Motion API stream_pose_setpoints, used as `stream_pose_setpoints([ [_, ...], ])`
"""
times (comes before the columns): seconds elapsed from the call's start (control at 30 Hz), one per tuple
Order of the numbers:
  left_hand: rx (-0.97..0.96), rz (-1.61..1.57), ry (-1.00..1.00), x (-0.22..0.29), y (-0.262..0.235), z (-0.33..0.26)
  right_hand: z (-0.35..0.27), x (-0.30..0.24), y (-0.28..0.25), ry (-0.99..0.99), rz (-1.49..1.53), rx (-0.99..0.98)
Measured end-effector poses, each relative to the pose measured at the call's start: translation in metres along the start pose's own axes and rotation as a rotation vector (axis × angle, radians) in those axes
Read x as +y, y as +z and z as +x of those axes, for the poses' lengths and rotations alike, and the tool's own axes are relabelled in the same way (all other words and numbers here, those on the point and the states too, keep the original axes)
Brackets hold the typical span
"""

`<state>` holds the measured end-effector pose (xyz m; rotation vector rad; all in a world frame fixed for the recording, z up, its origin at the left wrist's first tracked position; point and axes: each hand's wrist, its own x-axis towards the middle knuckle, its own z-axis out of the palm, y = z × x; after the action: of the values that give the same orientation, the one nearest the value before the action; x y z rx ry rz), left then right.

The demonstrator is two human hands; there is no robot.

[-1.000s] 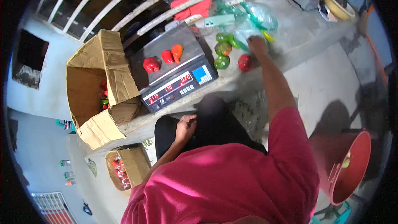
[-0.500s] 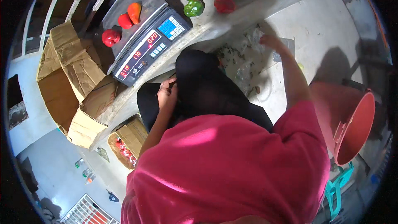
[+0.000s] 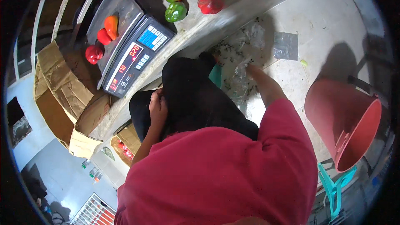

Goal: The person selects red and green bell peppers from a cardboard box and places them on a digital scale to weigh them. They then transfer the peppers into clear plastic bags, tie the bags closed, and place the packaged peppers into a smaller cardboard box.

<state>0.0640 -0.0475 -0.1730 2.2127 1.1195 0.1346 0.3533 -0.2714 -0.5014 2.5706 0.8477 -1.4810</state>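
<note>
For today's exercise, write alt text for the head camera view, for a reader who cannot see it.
Seen from above, a person in a red shirt reaches their right hand down to clear plastic bags on the tiled floor, while the left hand rests on their dark-trousered knee. Peppers sit on a digital scale on the counter, and an orange bucket lies tipped at right.

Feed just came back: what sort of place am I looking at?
Probably a vegetable stall or packing spot: a digital scale loaded with peppers, more peppers on the concrete counter, and cardboard boxes beside it.
</note>
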Motion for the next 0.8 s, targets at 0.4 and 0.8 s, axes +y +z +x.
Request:
stream_pose_setpoints([
  [0.4, -0.054, 0.007, -0.120, 0.021, 0.000, 0.009, 0.025, -0.062, -0.066, 0.049, -0.092, 0.025],
  [0.8, -0.054, 0.042, 0.045, 0.036, -0.022, -0.001, -0.022, -0.049, -0.064, -0.119, 0.197, 0.265],
])
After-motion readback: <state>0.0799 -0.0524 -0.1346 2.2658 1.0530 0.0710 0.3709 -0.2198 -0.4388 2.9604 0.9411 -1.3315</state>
